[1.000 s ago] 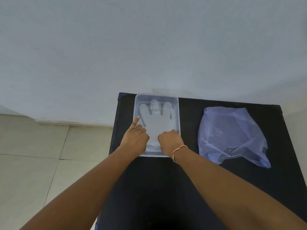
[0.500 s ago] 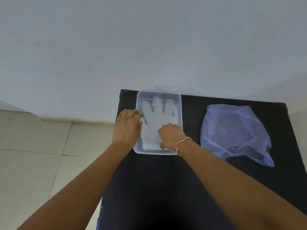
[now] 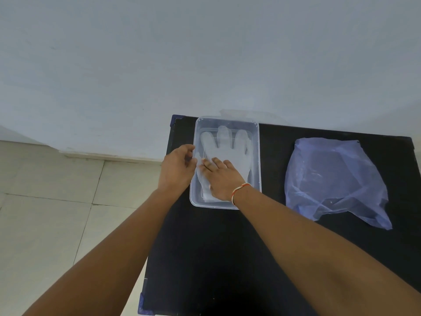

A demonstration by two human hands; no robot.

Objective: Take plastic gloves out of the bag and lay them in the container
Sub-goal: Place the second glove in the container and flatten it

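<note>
Pale blue-grey wall [image 3: 205, 65] fills the upper half of the head view, with beige floor tiles [image 3: 57, 201] at lower left and a black table [image 3: 216, 258] pushed against the wall. On the table's far left part sits a clear rectangular plastic container [image 3: 256, 156], and a translucent plastic glove [image 3: 230, 151] lies flat inside it, fingers pointing toward the wall. The right hand [image 3: 222, 180], a red-and-white thread bracelet [image 3: 239, 193] at its wrist, rests palm down with fingers spread on the glove's cuff half, pressing rather than gripping. The left hand [image 3: 177, 168] curls loosely at the container's left rim; whether it pinches the glove's edge cannot be told. A crumpled bluish plastic bag [image 3: 335, 181] lies well apart to the right.
</note>
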